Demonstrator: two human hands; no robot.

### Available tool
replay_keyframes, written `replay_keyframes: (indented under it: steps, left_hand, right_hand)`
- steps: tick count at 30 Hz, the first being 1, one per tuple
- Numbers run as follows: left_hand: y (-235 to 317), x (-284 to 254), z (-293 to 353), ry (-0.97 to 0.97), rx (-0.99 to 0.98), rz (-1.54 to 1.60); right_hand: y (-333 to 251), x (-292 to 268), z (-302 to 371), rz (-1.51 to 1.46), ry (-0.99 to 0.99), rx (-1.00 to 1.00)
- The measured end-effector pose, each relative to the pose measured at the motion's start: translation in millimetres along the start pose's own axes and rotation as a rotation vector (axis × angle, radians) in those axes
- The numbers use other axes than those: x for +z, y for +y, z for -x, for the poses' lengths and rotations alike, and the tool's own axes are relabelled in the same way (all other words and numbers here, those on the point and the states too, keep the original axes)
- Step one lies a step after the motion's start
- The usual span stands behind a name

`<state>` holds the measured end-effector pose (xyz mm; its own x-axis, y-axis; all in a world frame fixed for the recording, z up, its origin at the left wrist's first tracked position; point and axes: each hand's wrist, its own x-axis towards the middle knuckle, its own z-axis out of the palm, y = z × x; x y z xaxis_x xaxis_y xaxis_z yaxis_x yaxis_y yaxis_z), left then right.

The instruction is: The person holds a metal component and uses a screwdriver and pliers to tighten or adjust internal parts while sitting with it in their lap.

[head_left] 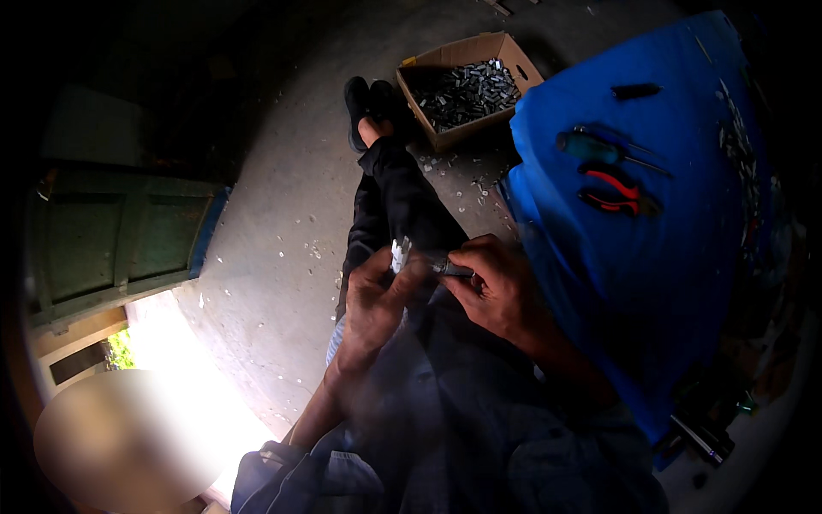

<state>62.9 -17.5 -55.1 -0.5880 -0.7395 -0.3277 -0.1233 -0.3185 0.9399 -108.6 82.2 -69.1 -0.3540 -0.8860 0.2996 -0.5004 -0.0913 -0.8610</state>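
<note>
Above my lap, my left hand [370, 304] is closed on a small white and silvery piece [400, 254] that sticks up between thumb and fingers; its kind does not show. Close beside it, my right hand [499, 287] pinches a dark, short, stick-like piece [454, 268], its end pointing at the left hand's fingertips. Whether the two pieces touch is hidden by the fingers and the dim light. To the right, on a blue cloth [616, 283], lie a green-handled screwdriver [591, 147], red and black handled pliers [612, 190] and a small black item [635, 91].
An open cardboard box [471, 134] on the floor holds a heap of small metallic pieces [475, 90]. Light scraps dot the concrete floor [274, 197]. More small bits [738, 141] line the cloth's far right side. A green panelled door [124, 231] stands left, beside a bright opening.
</note>
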Motion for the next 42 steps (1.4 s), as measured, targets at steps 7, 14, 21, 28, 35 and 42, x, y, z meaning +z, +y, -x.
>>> replay_keyframes:
  steps: [7,14,21,28,35,42]
  left_hand:
    - [7,11,-4,-0.049,-0.089,0.186]
    - [9,12,-13,-0.082,-0.123,0.244]
    - [7,6,-23,-0.012,-0.246,0.121]
    - [-2,3,-33,-0.048,-0.295,0.012]
    - [-71,-44,-53,-0.170,-0.123,-0.765]
    - [-50,-29,-73,0.008,-0.484,-0.513]
  right_hand:
    - [-2,-7,0,-0.009,0.041,-0.013]
    - [-1,-24,-5,0.032,0.073,-0.056]
    - [10,-53,-10,-0.041,0.092,0.030]
    - [11,-83,-23,-0.104,0.123,0.097]
    - [25,-112,-33,0.027,0.101,-0.014]
    - [43,-123,-23,0.025,0.086,0.021]
